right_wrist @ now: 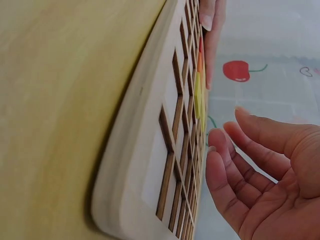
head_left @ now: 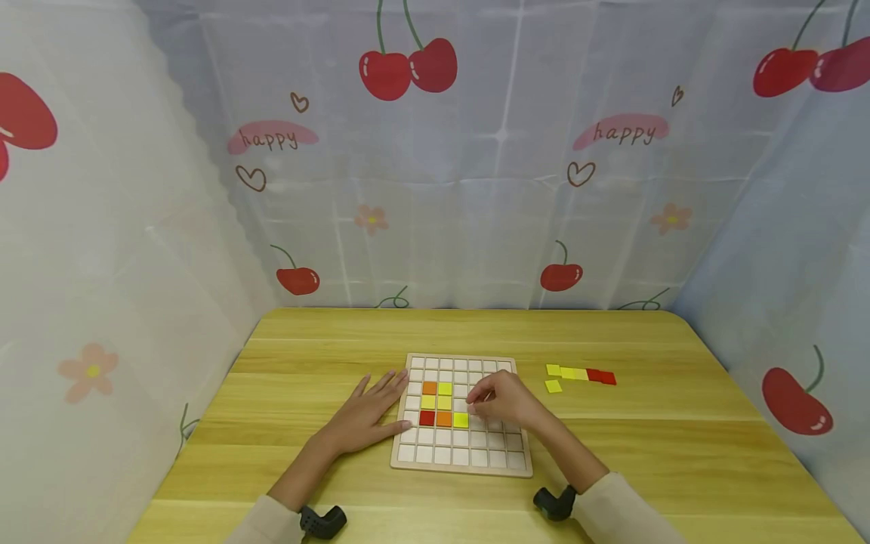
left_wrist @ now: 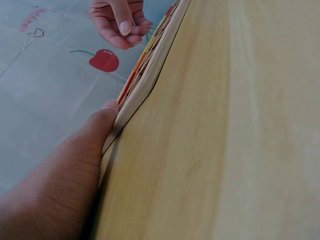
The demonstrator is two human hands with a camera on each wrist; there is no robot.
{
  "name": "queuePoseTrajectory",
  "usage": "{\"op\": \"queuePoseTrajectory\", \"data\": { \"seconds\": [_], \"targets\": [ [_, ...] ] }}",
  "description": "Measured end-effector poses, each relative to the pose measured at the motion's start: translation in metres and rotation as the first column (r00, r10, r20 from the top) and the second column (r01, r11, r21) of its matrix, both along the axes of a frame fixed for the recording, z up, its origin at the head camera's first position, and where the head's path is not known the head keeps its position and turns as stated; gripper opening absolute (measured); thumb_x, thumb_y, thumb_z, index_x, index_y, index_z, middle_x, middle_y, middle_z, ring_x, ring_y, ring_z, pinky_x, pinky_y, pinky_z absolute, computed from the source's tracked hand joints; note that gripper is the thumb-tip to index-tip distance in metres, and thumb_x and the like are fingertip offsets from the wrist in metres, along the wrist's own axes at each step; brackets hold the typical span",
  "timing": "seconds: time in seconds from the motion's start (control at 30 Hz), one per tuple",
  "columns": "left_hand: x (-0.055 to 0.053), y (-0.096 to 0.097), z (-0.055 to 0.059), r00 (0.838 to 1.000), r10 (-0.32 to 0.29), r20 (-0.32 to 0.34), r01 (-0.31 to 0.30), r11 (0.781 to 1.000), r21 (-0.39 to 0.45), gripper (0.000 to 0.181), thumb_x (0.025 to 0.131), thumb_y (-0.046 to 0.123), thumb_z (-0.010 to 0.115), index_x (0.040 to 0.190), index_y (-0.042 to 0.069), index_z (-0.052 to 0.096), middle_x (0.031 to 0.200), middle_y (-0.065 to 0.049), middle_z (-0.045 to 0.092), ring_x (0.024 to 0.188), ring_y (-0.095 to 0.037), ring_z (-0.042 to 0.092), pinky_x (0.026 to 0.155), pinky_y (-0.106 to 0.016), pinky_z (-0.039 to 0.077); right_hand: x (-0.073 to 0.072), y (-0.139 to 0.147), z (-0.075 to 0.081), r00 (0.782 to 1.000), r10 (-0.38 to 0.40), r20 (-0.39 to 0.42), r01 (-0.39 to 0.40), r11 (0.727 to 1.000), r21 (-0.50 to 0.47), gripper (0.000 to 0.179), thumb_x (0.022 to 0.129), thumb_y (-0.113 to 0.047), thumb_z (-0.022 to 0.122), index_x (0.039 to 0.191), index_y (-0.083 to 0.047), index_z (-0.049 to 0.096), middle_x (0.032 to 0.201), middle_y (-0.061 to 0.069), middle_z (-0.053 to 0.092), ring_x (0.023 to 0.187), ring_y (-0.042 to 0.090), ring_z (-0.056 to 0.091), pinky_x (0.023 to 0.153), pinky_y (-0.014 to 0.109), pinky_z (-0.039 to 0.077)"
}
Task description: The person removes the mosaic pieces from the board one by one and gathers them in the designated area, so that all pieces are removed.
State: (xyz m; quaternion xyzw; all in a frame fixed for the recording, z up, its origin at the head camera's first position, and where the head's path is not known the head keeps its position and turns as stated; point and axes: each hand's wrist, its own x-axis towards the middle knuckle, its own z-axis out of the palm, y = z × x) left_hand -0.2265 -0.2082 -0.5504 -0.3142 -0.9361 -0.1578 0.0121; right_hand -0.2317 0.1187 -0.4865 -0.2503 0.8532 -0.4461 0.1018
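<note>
A wooden grid board (head_left: 462, 470) with white square cells lies on the table. Several coloured tiles fill cells left of its centre, among them a red tile (head_left: 427, 418), an orange tile (head_left: 444, 418) and a yellow tile (head_left: 461, 420). My left hand (head_left: 367, 419) rests spread at the board's left side, its thumb and fingertips touching the frame. Over the cells right of the tiles hovers my right hand (head_left: 504, 399), fingers loosely bent. In the right wrist view, the right hand (right_wrist: 270, 175) shows a gap between thumb and fingers, with nothing seen in it.
To the right of the board lie loose tiles: a row of yellow tiles (head_left: 567, 373) and red tiles (head_left: 601, 377), plus a separate yellow tile (head_left: 553, 386) in front. A cherry-print curtain (head_left: 462, 189) encloses the wooden table (head_left: 326, 332) at the back and sides.
</note>
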Motion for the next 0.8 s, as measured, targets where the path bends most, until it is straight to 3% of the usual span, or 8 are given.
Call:
{"op": "queuePoseTrajectory", "data": {
  "seconds": [0.23,0.5,0.8],
  "targets": [
    [0.000,0.000,0.000,1.000,0.001,0.000,-0.001,1.000,-0.009,0.087,0.100,0.070,0.039,0.164,0.016,0.015,0.170,-0.001,0.014,0.156,-0.022,0.012,0.123,-0.059,0.002,0.001,-0.007,-0.005,0.998,0.031,0.051,-0.031,0.999,0.012,0.004,0.089,-0.004,0.078,0.088,-0.001,0.076,0.078,0.004,0.072,0.065,0.014,0.066,0.058,0.027,0.056],
    [0.000,0.001,0.000,1.000,0.002,0.006,-0.002,1.000,-0.009,0.088,0.099,0.070,0.039,0.164,0.016,0.016,0.170,0.000,0.013,0.156,-0.022,0.012,0.123,-0.057,0.000,0.002,-0.011,-0.005,1.000,0.021,-0.007,-0.021,0.996,0.091,0.005,0.086,0.000,0.079,0.083,-0.004,0.078,0.077,0.001,0.072,0.068,0.012,0.060,0.061,0.026,0.052],
    [0.000,0.000,-0.001,1.000,0.008,0.007,-0.008,1.000,-0.016,0.088,0.099,0.071,0.038,0.164,0.017,0.015,0.170,0.000,0.013,0.156,-0.020,0.010,0.123,-0.057,0.000,0.003,-0.013,-0.003,1.000,0.016,-0.025,-0.013,0.994,0.104,0.006,0.086,0.001,0.078,0.082,-0.003,0.077,0.077,0.002,0.072,0.066,0.011,0.061,0.061,0.026,0.052]
  ]
}}
